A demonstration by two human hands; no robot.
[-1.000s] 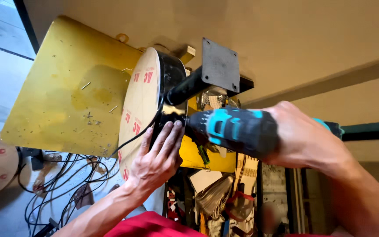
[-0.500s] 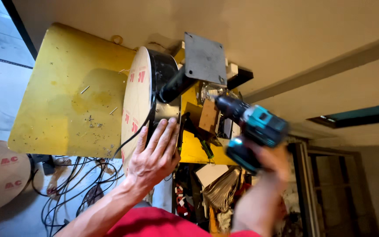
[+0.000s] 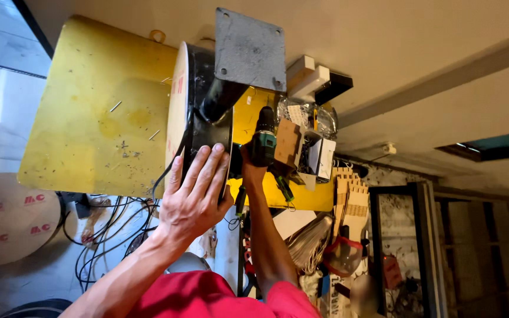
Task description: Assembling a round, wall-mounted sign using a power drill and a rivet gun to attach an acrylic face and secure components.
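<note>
My left hand (image 3: 192, 197) lies flat, fingers spread, against the side of a black round drum (image 3: 207, 126) with a pale printed disc face. A black arm joins the drum to a grey square metal plate (image 3: 250, 50) with corner holes. My right hand (image 3: 253, 171) reaches far out past the drum and grips a teal and black cordless drill (image 3: 263, 138), which points away from me beside a small cardboard box (image 3: 288, 144). A black cable runs down from the drum past my left wrist.
A large yellow board (image 3: 98, 112) with scattered screws lies behind the drum. A pale round disc (image 3: 7, 215) and tangled black cables (image 3: 107, 224) sit at the left. Cardboard cut-outs (image 3: 351, 194), packets and clutter crowd the middle, beside a dark-framed door (image 3: 407, 247).
My right hand has carried the drill away from the drum and out to arm's length. My left hand stays on the drum. The view has moved closer.
</note>
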